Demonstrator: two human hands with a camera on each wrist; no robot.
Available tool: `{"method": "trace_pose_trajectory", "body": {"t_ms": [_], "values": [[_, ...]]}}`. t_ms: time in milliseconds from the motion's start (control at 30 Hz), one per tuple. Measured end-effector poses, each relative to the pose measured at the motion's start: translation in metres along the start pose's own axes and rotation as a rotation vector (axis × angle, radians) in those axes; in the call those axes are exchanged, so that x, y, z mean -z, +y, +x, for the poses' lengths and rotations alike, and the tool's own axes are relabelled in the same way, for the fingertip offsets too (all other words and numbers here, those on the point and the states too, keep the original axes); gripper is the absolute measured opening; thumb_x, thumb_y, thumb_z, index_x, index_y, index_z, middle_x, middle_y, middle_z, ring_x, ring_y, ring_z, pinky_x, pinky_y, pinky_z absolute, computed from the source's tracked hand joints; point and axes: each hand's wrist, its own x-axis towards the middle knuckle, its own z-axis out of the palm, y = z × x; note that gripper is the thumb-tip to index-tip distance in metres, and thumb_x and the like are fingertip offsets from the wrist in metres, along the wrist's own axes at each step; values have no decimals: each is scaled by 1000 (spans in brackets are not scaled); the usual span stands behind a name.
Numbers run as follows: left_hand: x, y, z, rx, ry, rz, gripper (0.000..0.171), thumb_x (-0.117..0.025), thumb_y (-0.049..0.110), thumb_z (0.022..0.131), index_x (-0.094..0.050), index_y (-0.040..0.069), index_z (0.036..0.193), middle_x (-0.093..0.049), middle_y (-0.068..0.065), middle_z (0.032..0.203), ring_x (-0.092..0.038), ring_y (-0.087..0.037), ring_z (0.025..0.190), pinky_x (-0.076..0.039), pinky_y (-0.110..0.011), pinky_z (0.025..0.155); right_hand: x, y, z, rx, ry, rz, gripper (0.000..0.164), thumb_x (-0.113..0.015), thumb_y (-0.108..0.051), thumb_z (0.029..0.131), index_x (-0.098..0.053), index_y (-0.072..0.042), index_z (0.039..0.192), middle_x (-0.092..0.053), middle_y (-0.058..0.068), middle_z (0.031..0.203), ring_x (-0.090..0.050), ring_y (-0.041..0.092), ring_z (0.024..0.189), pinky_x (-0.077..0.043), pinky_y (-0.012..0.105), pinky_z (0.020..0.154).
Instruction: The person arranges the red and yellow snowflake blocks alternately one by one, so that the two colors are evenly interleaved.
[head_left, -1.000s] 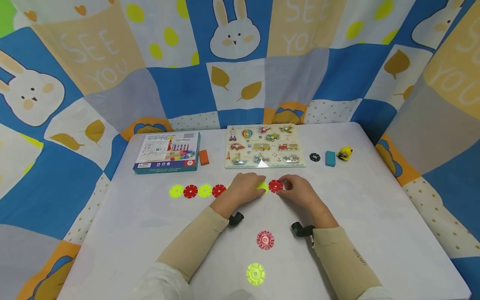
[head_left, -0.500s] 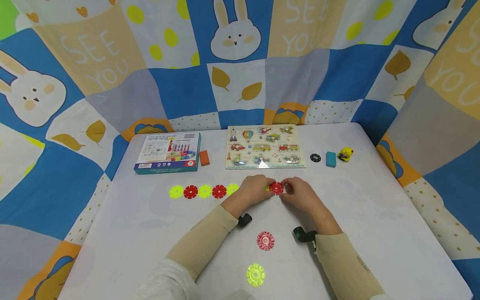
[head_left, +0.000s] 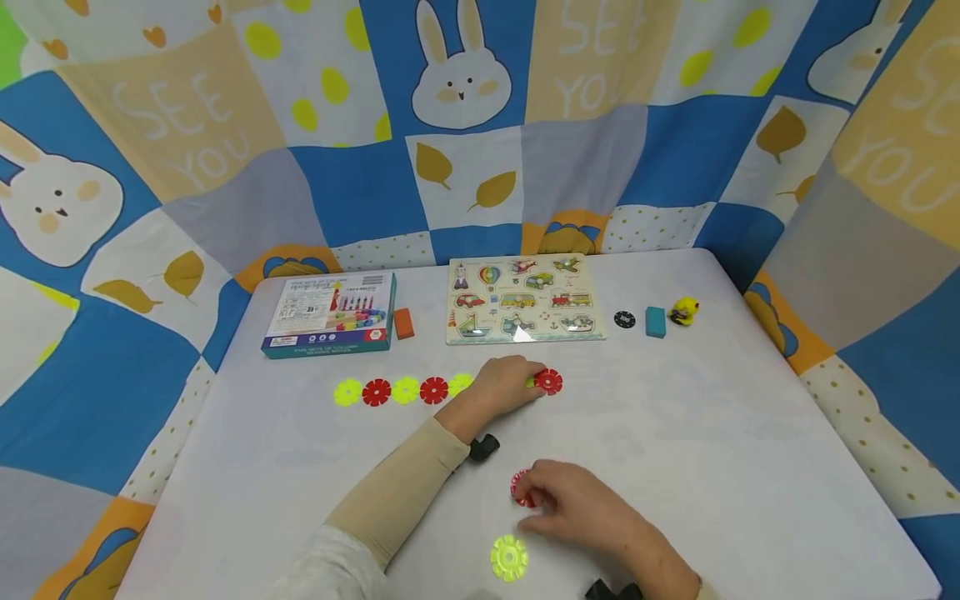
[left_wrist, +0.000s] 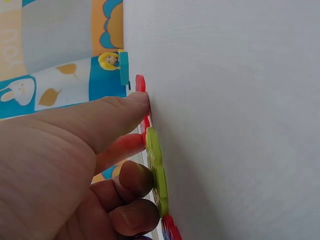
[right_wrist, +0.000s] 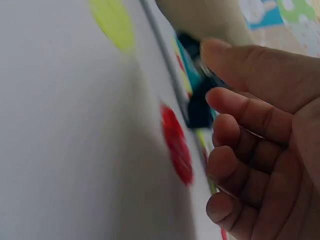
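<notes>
A row of flower-shaped plastic discs in alternating yellow-green (head_left: 347, 392) and red (head_left: 377, 392) lies across the table. My left hand (head_left: 497, 390) covers part of the row and pinches the red disc (head_left: 553, 382) at its right end; in the left wrist view the thumb (left_wrist: 120, 112) and forefinger lie along its edges. Nearer to me, my right hand (head_left: 585, 504) hangs over a loose red disc (right_wrist: 177, 145), fingers loosely bent, with a gap between fingertips and disc in the right wrist view. A loose yellow-green disc (head_left: 510, 557) lies just in front of it.
Along the back stand a boxed set (head_left: 330, 312), an orange block (head_left: 403, 323) and a vehicle puzzle board (head_left: 525, 300). To their right are a black round chip (head_left: 624, 319), a teal block (head_left: 656, 322) and a yellow toy figure (head_left: 684, 311). A patterned curtain (head_left: 465, 187) surrounds the table.
My right hand has left the red disc at the row's end and come back toward me over the loose red disc. My left hand first slid right along the row and has stayed at that end.
</notes>
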Motion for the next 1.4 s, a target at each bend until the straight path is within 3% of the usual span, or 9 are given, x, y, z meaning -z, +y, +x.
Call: {"method": "trace_pose_trajectory", "body": {"t_ms": [200, 400, 533, 667, 800, 1000, 1100, 1233, 1400], "values": [[1, 2, -2, -3, 4, 1, 46, -61, 38, 90, -56, 21, 132, -63, 2, 116, -57, -14, 107, -45, -32, 88, -28, -17, -10, 34, -103, -112, 47, -81, -48, 66, -63, -24, 102, -53, -21, 83, -46, -5, 71, -42, 19, 64], [2, 3, -4, 6, 1, -2, 46, -61, 39, 90, -56, 21, 132, -63, 2, 115, -57, -14, 105, -45, -32, 88, -33, -25, -5, -23, -127, -156, 40, -84, -41, 65, -59, -26, 93, -52, -22, 81, -46, -5, 68, -42, 20, 63], [0, 1, -4, 9, 4, -5, 46, -61, 39, 90, -56, 21, 132, -63, 3, 116, -56, -14, 107, -44, -32, 89, -28, -28, 0, -8, -150, -101, 34, -84, -33, 68, -53, -26, 82, -45, -18, 71, -43, -3, 64, -39, 18, 59], [-2, 0, -2, 2, 7, -11, 46, -61, 40, 90, -57, 21, 132, -63, 3, 116, -56, -13, 106, -44, -32, 89, -9, -23, 5, 12, -140, 63, 25, -80, -28, 75, -55, -24, 75, -47, -15, 66, -44, -1, 60, -40, 18, 56], [-3, 0, -1, -7, 11, 1, 46, -60, 40, 90, -56, 22, 132, -63, 3, 113, -57, -12, 102, -45, -30, 88, 24, -8, 12, -117, -54, 207, 17, -76, -22, 80, -61, -22, 87, -56, -9, 72, -54, 7, 62, -47, 24, 56], [-4, -2, 1, -14, 12, 25, 47, -60, 42, 90, -56, 23, 132, -64, 4, 113, -58, -12, 103, -45, -31, 86, 66, 34, 31, -438, 289, 375, 29, -68, -14, 87, -58, -7, 113, -56, 10, 87, -64, 19, 65, -54, 32, 62], [-4, -2, 2, -16, 12, 27, 47, -59, 43, 90, -56, 22, 133, -63, 3, 114, -58, -13, 104, -45, -31, 87, 79, 58, 45, -574, 408, 364, 34, -63, -18, 90, -54, -5, 120, -55, 13, 90, -63, 19, 68, -54, 31, 65], [-3, -2, 2, -20, 9, 22, 47, -59, 42, 91, -55, 22, 133, -63, 2, 115, -57, -14, 106, -45, -31, 88, 88, 80, 58, -678, 471, 289, 34, -59, -22, 92, -54, -5, 122, -56, 13, 94, -59, 18, 68, -52, 26, 62], [-2, -1, 2, -12, -3, 15, 48, -60, 42, 90, -55, 22, 133, -63, 2, 115, -57, -14, 107, -45, -31, 88, 85, 90, 64, -709, 456, 198, 37, -61, -27, 91, -56, -6, 121, -57, 13, 99, -57, 22, 75, -50, 28, 65]]}}
